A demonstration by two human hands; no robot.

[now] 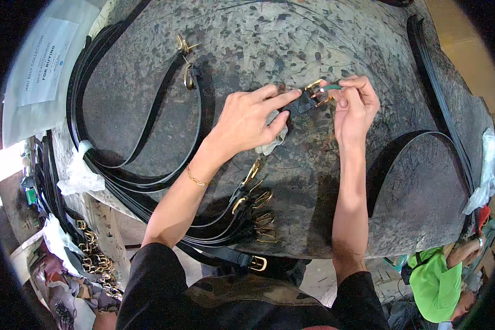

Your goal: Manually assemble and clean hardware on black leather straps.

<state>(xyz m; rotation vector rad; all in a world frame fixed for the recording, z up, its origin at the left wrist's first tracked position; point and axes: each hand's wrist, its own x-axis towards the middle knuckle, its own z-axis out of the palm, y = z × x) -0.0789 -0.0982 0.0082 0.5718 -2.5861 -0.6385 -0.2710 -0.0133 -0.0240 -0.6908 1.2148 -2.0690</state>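
My left hand [246, 118] presses its index finger and thumb on the black belt end [301, 105], just beside a gold buckle [316, 85]. Between the fingertips of my right hand [356, 107] is a thin green piece [331, 87], pinched and reaching to the buckle; its exact kind is too small to tell. Under my left thumb lies a crumpled whitish cloth or bag [272, 142]. The rest of the belt at the buckle is hidden by my left hand.
Black belts [81, 71] curve over the worn table [291, 192] at left, gathered by white plastic [81, 173]. Gold buckles [265, 220] cluster at the near edge. More straps [432, 77] lie right. Buckled belts [96, 258] hang lower left. A person in green [437, 280] is lower right.
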